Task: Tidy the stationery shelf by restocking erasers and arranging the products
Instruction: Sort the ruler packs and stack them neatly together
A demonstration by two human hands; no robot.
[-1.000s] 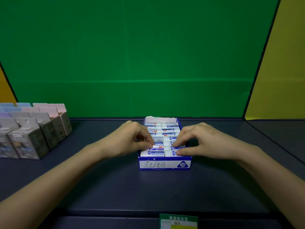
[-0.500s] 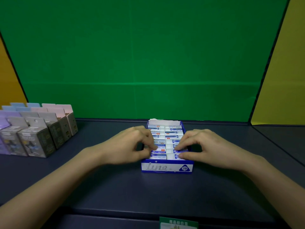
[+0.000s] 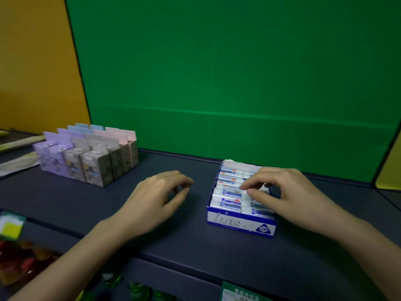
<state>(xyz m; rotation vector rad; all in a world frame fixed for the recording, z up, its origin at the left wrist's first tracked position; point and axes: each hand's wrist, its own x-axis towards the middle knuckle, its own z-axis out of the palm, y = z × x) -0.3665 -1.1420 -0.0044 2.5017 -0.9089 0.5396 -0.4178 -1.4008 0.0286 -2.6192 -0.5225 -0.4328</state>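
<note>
The eraser box [image 3: 240,222] sits on the shelf [image 3: 184,242] at 4 o'clock. The right hand [image 3: 284,192] pinches an eraser [image 3: 233,190] inside; the left hand [image 3: 156,198] hovers empty, fingers loosely apart. A careless tug could drag neighbouring erasers askew.

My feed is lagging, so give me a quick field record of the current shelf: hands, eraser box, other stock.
left hand: above the bare shelf, left of the eraser box, fingers curled, holding nothing
right hand: over the box, fingers pinching at an eraser in the right column
eraser box: blue and white, open top, two columns of erasers, marked 2B on the front
small cartons: rows standing upright, far left
shelf: dark surface
</note>
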